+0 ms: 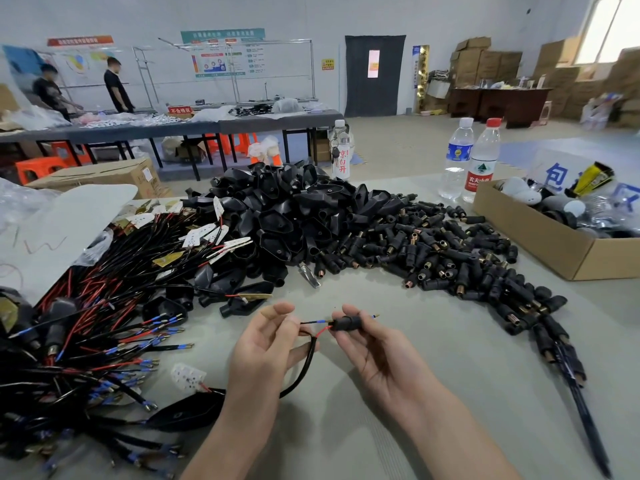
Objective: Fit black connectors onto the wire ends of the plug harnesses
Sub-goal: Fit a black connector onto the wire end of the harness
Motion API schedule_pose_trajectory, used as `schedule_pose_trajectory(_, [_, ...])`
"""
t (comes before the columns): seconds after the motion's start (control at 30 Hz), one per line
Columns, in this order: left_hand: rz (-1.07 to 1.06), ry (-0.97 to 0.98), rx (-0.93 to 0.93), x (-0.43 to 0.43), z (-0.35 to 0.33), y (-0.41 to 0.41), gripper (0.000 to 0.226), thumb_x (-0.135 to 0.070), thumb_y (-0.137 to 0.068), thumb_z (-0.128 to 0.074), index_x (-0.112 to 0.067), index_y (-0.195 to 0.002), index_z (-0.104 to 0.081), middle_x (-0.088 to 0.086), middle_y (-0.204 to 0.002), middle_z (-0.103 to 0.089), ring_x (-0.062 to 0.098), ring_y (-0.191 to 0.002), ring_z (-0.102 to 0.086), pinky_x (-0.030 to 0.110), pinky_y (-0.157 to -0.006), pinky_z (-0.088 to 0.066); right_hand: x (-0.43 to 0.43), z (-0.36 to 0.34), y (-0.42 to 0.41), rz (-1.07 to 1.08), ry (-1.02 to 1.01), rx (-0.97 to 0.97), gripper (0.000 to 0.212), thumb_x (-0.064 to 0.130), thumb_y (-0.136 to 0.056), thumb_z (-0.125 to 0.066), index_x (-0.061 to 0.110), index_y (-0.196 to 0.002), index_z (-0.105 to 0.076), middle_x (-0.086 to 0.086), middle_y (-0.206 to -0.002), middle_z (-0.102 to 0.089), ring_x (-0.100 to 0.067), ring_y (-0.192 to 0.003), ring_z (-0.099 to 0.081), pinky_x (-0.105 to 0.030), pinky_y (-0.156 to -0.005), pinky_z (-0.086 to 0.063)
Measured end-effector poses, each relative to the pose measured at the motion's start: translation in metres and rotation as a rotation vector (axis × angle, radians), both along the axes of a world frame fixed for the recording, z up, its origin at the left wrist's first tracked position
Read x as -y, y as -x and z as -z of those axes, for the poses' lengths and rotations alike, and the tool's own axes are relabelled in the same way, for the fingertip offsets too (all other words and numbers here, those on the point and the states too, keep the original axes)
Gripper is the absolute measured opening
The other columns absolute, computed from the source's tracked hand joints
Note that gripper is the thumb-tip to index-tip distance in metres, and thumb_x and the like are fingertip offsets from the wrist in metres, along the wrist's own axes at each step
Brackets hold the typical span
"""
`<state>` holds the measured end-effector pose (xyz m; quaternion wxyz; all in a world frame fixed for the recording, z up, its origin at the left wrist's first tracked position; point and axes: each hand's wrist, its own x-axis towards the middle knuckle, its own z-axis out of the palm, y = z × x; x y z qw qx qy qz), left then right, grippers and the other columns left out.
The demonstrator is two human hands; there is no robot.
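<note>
Low in the middle of the view, my right hand [367, 344] pinches a small black connector [344, 323]. A red wire [322, 330] enters its left end and a blue-tipped wire end pokes out at its right. My left hand [266, 344] holds the harness cable [306, 367] where it splits into the red wire and a black, blue-sleeved one. The cable curves down to a black plug shell [187, 412] lying on the table. Loose black connectors [450, 258] are heaped to the right, and plug harnesses [104, 306] lie piled on the left.
A heap of black plug shells [287, 209] rises behind the hands. An open cardboard box [540, 233] stands at the right, with two water bottles [467, 161] behind it. A white board [69, 223] lies at the left. Two people stand at a far table.
</note>
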<state>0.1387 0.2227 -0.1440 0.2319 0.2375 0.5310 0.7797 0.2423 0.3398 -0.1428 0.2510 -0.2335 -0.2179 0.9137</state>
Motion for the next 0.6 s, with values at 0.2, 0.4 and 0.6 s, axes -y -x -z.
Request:
schedule_pose_trajectory(0.2, [0.012,0.001,0.038,-0.0010,-0.0055,-0.0018,0.014,0.005,-0.096,-0.054,-0.008,-0.091,-0.053,0.002,-0.071,-0.057,0.013,-0.070,-0.066,0.034,-0.077,-0.061,0.0057,0.0016,0.0012,0.009,-0.079,0.030,0.025,0.012,-0.102,-0.049,-0.002,-0.108,-0.069,-0.020,-0.102,-0.075,-0.026,-0.086,-0.075,-0.026,-0.060,-0.060])
schedule_pose_trajectory(0.4, [-0.020,-0.029,0.050,-0.0016,-0.0067,-0.0035,0.017,0.008,-0.095,-0.053,-0.008,-0.092,-0.050,0.005,-0.073,-0.059,0.013,-0.071,-0.067,0.042,-0.086,-0.059,0.0061,0.0023,0.0024,0.012,-0.024,-0.008,0.025,0.011,-0.102,-0.048,-0.003,-0.107,-0.068,-0.022,-0.103,-0.074,-0.027,-0.085,-0.075,-0.026,-0.059,-0.060])
schedule_pose_trajectory(0.6, [-0.039,-0.045,0.068,-0.0008,-0.0059,-0.0032,0.008,0.004,-0.096,-0.054,-0.005,-0.096,-0.055,0.008,-0.076,-0.065,0.022,-0.082,-0.070,0.036,-0.082,-0.061,0.0063,0.0026,0.0026,0.006,-0.001,-0.012,0.025,0.010,-0.102,-0.047,-0.004,-0.109,-0.067,-0.023,-0.102,-0.073,-0.029,-0.087,-0.075,-0.026,-0.058,-0.060])
